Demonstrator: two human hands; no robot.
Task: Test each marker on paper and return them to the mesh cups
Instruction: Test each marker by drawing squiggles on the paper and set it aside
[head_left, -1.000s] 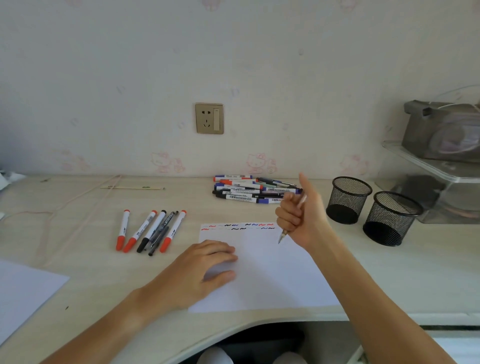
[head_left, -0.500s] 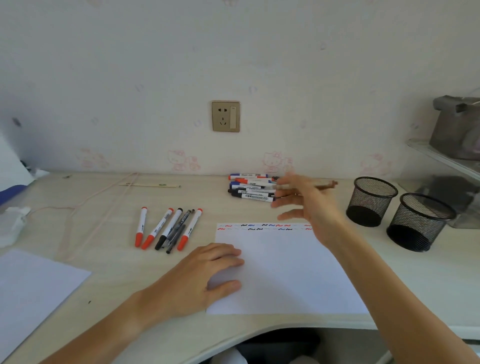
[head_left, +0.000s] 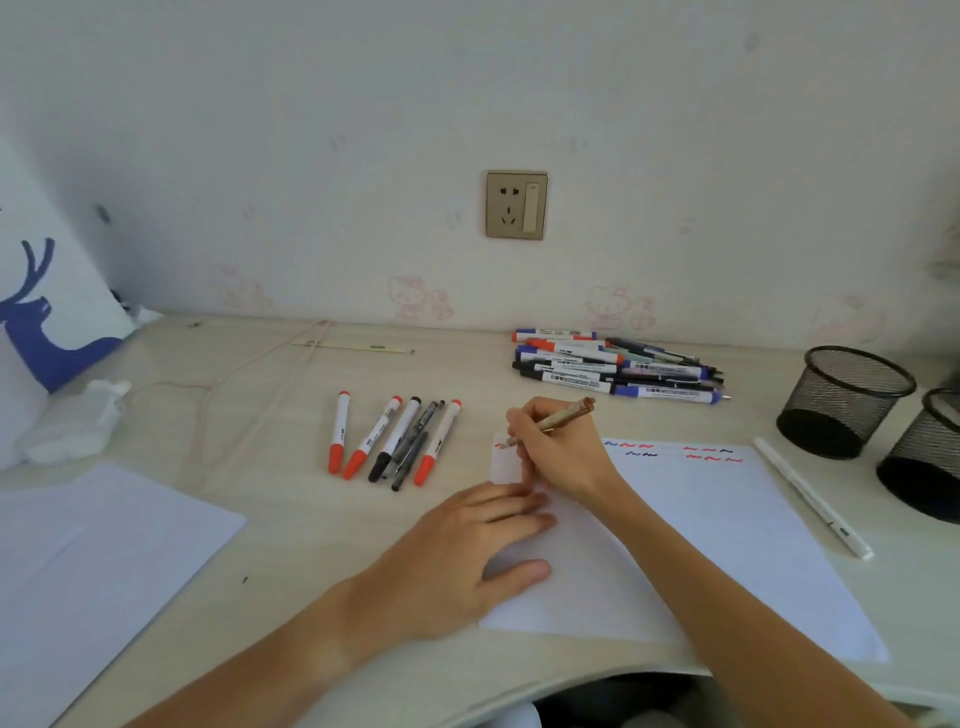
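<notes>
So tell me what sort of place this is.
Probably a home desk in a bedroom or study: cartoon-cat wallpaper, a wall socket, and a deer-print cushion at the left edge.

You cannot see the pen (head_left: 551, 422) tip clearly: it meets the top left corner of the sheet (head_left: 727, 545) under your right hand (head_left: 563, 452), and the hand hides the marks between the red squiggle at that corner and the blue ones further right. Your left hand (head_left: 467, 561) covers the sheet's left edge. The second mesh cup (head_left: 924, 467) is cut off by the right frame edge; only its left part shows. The print on the pile of markers (head_left: 613, 371) near the desk's back edge is too small to read. The pillow (head_left: 47, 322) at the left is cropped by the frame edge. Both forearms run out of the bottom edge.
</notes>
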